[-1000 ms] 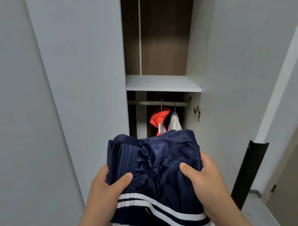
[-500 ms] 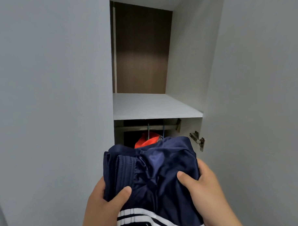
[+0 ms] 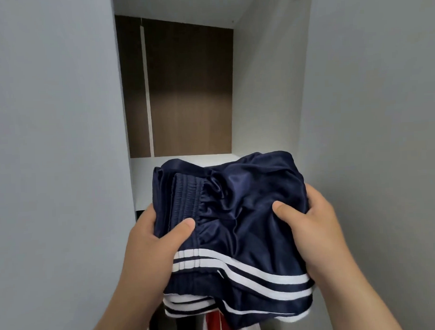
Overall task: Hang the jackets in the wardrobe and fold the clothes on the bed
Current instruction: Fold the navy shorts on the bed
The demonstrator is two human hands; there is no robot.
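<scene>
A person stands at an open wardrobe point(image 3: 189, 91), holding a folded bundle of navy clothes point(image 3: 238, 213) with white stripes at the height of a white shelf point(image 3: 143, 182). The left hand point(image 3: 150, 238) grips the bundle's left edge, thumb pressed on top beside the ribbed waistband point(image 3: 188, 198), fingers hidden underneath. The right hand point(image 3: 312, 225) grips the right edge in the same way. The bundle's far edge overlaps the shelf front; whether it touches the shelf cannot be told. A red garment point(image 3: 214, 325) hangs in the section below.

The fabric looks shiny and probably slippery. The lower layers already sag out at the near edge, so the fold could come apart if either hand loosens before the shelf bears the weight. The sagging layers might also catch on the shelf's front edge as the bundle goes in, dragging it open or tipping it down onto the hanging garment.
</scene>
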